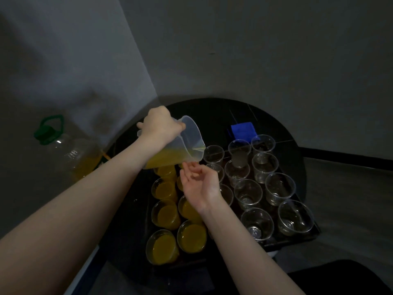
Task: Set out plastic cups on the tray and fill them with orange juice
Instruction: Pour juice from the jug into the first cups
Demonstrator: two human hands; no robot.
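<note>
Obs, head cam. Dim light.

L hand (pixel 160 126) wrapped round the handle/rim of a translucent measuring jug (pixel 176 143), fingers curled tight on it. Jug tipped, long axis running from L hand down-right, spout (pixel 200 148) the lowest point of the rim. Orange juice (pixel 163 159) pooled in the low side of the jug, thin film at the lip; can't tell if a stream is falling, too dark.

R hand (pixel 198 184) palm-up just under and slightly right of the spout. Fingers loosely curled, relaxed, holding nothing; fingertips (pixel 187 167) near the jug's underside, touching or just short of it, can't tell.

Tray (pixel 306 236), dark, on a round black table (pixel 212 109). Filled cups (pixel 192 236) in the two left cols nearest L arm. Empty clear cups (pixel 257 223) in the cols to the right. One empty cup (pixel 213 154) sits just right of the spout and beside it.

Key relation: spout points right toward that nearest empty cup, but at this angle it looks to hang over the gap / the cup behind R hand, not squarely over an open mouth. Judgement: next pour needs the jug shifted a little right, or a cup steadied under the lip by R hand, which is the nearer hand to the empties. L hand is committed to the jug.

Progress est: roughly a third of cups filled.

Also: large clear bottle (pixel 70 154), green cap, some juice left, off the table's left side. Blue cloth (pixel 243 129) behind the tray.
</note>
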